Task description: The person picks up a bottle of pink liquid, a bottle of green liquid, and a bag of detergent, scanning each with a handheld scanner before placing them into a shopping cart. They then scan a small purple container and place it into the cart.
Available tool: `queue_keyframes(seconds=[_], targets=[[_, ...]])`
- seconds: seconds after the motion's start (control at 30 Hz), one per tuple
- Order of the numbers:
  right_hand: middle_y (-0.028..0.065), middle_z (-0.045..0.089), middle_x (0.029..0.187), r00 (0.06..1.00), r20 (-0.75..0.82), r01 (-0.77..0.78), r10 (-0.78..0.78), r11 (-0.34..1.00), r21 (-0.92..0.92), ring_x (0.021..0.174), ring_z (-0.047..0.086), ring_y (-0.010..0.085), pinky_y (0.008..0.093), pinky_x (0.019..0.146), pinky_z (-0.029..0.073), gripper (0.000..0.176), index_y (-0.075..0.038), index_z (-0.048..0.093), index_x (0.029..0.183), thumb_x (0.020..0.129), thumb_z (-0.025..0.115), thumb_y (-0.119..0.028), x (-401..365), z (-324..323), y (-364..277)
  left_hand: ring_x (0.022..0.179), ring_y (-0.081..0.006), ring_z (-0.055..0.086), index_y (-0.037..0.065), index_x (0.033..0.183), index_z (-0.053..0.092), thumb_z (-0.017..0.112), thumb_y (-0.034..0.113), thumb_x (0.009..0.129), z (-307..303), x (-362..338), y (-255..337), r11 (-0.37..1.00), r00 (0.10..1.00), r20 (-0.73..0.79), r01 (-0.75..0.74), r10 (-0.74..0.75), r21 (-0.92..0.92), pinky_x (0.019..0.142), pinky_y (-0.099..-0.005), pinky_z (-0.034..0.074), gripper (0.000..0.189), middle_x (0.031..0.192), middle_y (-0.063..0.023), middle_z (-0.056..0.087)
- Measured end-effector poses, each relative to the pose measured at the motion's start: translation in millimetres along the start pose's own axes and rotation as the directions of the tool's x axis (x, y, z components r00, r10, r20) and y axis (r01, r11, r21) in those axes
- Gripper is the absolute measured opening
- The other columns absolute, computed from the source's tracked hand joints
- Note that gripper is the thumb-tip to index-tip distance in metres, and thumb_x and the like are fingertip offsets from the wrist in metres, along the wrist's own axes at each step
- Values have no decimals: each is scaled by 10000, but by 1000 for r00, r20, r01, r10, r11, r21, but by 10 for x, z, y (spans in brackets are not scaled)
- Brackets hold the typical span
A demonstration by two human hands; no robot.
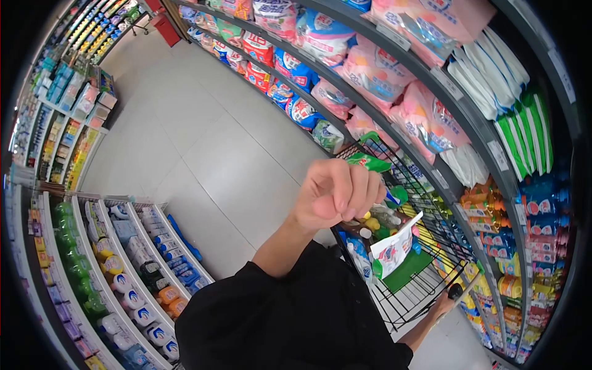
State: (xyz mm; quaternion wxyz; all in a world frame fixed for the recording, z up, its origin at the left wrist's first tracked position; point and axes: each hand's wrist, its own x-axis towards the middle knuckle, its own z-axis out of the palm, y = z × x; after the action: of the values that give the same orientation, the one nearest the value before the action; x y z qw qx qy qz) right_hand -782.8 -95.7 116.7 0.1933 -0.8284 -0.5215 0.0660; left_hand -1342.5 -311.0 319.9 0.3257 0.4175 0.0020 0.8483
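Observation:
My left hand (pixel 336 194) is raised in front of me, its fingers curled into a loose fist with nothing visible in them. Just behind it stands a black wire shopping cart (pixel 401 314). My right hand (pixel 445 303) is wrapped round the cart handle (pixel 472 285) at the lower right, beside a black fitting (pixel 455 291). Inside the cart, a white and green packet (pixel 393 253) leans above a green panel (pixel 410 272). Several bottles (pixel 387 216) lie in the basket, and a green bag (pixel 370 161) shows at its far end, partly behind my left hand.
Along the right runs a tall shelf (pixel 394 37) with pink detergent bags (pixel 376 71) and colourful bottles (pixel 542 203). At the lower left stands a shelf with green bottles (pixel 74 246) and white bottles (pixel 142 314). Grey floor tiles (pixel 203 135) stretch between them. A red bin (pixel 165 29) stands far off.

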Motion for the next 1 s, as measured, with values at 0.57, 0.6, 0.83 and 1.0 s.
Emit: queue_keyframes(seconds=[0.57,0.6,0.83,1.0], targets=[[119,619,630,996,-2,90,-91,983,157,592,603,252,407,583,473,302,41,674,806,780,703,-258,-335,12,-349,738,-136,489,158,863,546,662,272,932,292,-542,16,991,982,-132,134,-136,-26,758,-337,380,177,776,20,552],[85,589,601,997,61,35,-48,978,205,549,570,209,387,534,453,288,29,659,785,793,708,-254,-407,-85,-422,735,-145,483,148,881,538,642,197,947,405,-586,8,989,964,-221,148,-145,-3,744,-338,372,132,785,1,545],[26,510,553,957,210,67,-198,860,506,451,464,127,319,435,361,134,-19,578,728,797,682,-68,-365,0,-219,609,-153,463,59,903,530,515,19,936,819,-899,-48,984,972,-232,71,-31,165,594,-325,364,54,757,-51,538],[17,499,558,933,295,22,-206,852,524,461,466,112,289,444,361,140,-33,557,740,809,675,-63,-665,-213,-402,599,-168,525,-47,961,589,518,-24,933,983,-1125,-23,982,961,-275,49,4,185,563,-333,407,80,706,-113,586]])
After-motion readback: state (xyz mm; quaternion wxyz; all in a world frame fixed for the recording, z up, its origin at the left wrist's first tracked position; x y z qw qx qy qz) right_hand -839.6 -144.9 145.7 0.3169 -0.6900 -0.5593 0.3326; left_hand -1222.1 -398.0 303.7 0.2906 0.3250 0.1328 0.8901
